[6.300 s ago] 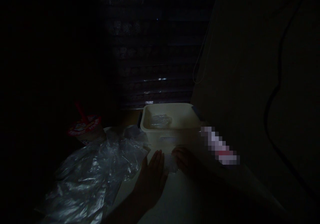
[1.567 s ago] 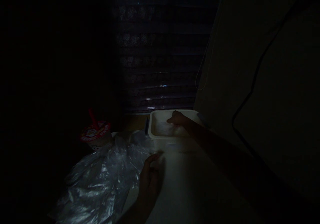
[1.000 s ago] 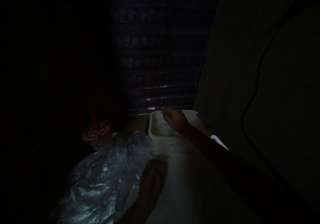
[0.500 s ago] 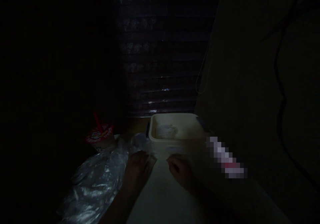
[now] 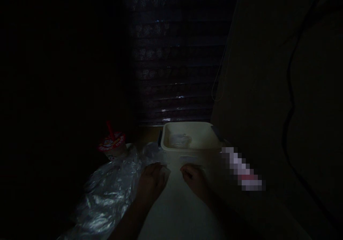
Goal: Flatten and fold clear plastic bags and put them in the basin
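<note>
Clear plastic [image 5: 107, 193] lies heaped left on the bench [image 5: 174, 211]; the left hand [image 5: 152, 181] is over its edge, fingers loosely bent, grip too dark to tell. Pinching single layers should work best. The right hand [image 5: 193, 179] is half curled, contents hidden, before the tub [image 5: 187, 149].

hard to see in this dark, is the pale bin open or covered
Open: no lid covers the pale bin, and clear plastic shows inside it.
</note>
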